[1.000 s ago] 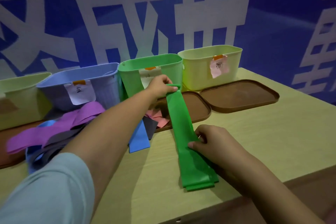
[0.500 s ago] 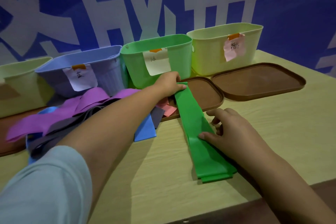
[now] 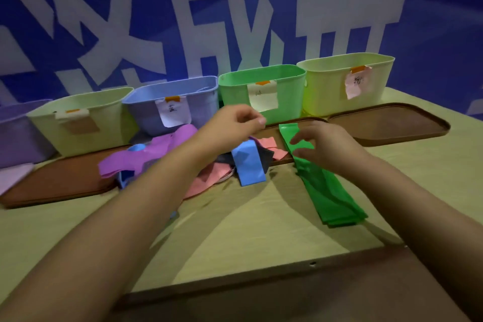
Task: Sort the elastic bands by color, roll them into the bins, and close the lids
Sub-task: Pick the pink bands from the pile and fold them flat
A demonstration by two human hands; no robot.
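I find the task at an early stage. The flat green elastic band (image 3: pixel 326 191) lies unrolled on the bench (image 3: pixel 261 230), lower right of centre, the right hand (image 3: pixel 321 146) hovering over it with fingers apart. The left hand (image 3: pixel 235 123) has fingers curled, holding nothing. Mixed bands (image 3: pixel 162 151) sit unsorted at centre; brown lids (image 3: pixel 392 123) lie off the bins.

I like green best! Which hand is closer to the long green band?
The right hand is closer; its fingers lie over the green band. The left hand hovers beside the band's far end.
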